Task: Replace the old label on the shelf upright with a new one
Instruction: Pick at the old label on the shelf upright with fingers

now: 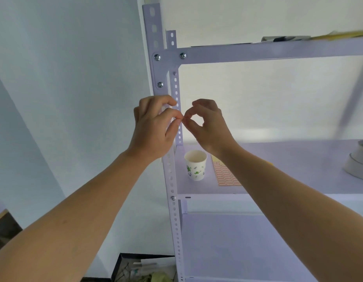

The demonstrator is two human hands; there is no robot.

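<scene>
Label itself too small to make out; judged to be caught at the shared meeting point of two pinches, just in front of the shelf upright (172, 180). Left hand (154, 129) curled against the upright, thumb and forefinger tips nipped together, other fingers bent over the upright's face and hiding any old label there. Right hand (209, 127) just right of the upright, thumb and forefinger ringed and closed at the same spot, remaining fingers arched clear. Held so, probably, to peel or steady a small sticker by the nails before pressing it down; old or new label, cannot tell. Lower, right of the upright, on the shelf board (298, 159): a paper cup (196, 165) and, beside it, a sheet of labels (226, 176), likely laid there for easy reach. Far right of the upright, tape rolls (359, 161).
</scene>
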